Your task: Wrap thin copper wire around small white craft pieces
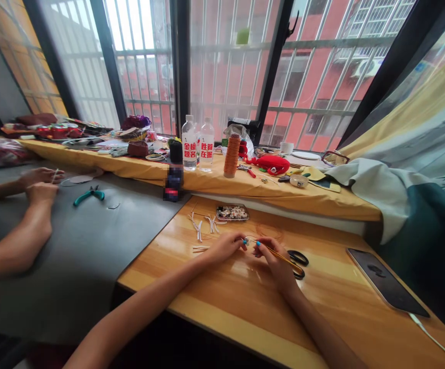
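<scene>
My left hand point(228, 248) is closed, its fingertips pinching a small whitish piece point(248, 241) too small to make out. Close beside it, my right hand point(278, 259) grips a slim gold-handled tool point(281, 256) like a pen, its fine tip at the whitish piece. Black-handled scissors point(299, 257) lie by my right hand, partly hidden under it. Fine orange thread point(274, 233) is loosely coiled behind my hands. White strips point(199, 230) are scattered left of my left hand, and a clear box point(232, 212) of small mixed pieces sits behind it.
A phone point(385, 281) with a white cable lies at the right. On the cloth-covered ledge point(214, 188) stand two water bottles point(206, 148) and an orange thread spool point(232, 156). At left, another person's hands point(41, 184) work near teal pliers point(89, 195) on a grey table point(80, 246).
</scene>
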The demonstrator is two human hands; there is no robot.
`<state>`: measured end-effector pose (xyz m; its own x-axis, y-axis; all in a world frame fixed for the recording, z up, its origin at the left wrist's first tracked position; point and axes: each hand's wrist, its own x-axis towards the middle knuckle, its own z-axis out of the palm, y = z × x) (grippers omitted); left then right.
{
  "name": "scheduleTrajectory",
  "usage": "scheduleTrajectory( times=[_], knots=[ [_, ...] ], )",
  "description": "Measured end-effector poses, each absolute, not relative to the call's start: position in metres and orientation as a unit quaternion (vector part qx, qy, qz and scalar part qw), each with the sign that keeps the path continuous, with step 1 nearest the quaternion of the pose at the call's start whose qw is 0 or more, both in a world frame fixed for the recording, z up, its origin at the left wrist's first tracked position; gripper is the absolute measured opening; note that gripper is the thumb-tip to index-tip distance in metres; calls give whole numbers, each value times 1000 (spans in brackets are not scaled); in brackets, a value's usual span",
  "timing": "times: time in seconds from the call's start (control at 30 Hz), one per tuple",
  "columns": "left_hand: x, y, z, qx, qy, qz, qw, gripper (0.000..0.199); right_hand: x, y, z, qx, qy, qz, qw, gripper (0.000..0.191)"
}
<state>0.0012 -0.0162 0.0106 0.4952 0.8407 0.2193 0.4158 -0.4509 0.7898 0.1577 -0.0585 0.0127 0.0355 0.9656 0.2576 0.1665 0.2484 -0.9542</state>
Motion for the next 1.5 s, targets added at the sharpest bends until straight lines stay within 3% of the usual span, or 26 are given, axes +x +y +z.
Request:
scheduleTrajectory(
  times=[0.37, 0.63, 1.1, 1.33, 1.5],
  knots=[
    [4, -18, 7, 768, 367, 327, 411, 16, 155, -58, 10, -490, -610, 340, 522, 18],
    [4, -17, 11, 801, 393, 333, 305, 15, 153, -63, 10, -542, -681, 225, 438, 16],
    [6, -3, 7, 839, 397, 259, 269, 16, 147, -68, 11, -539, -738, 108, 391, 8],
    [3, -10, 10, 823, 430, 292, 229, 24, 151, -65, 10, -567, -714, 106, 396, 12],
    [5, -15, 6, 832, 394, 309, 237, 22, 151, -65, 12, -562, -682, 172, 435, 15]
  ],
)
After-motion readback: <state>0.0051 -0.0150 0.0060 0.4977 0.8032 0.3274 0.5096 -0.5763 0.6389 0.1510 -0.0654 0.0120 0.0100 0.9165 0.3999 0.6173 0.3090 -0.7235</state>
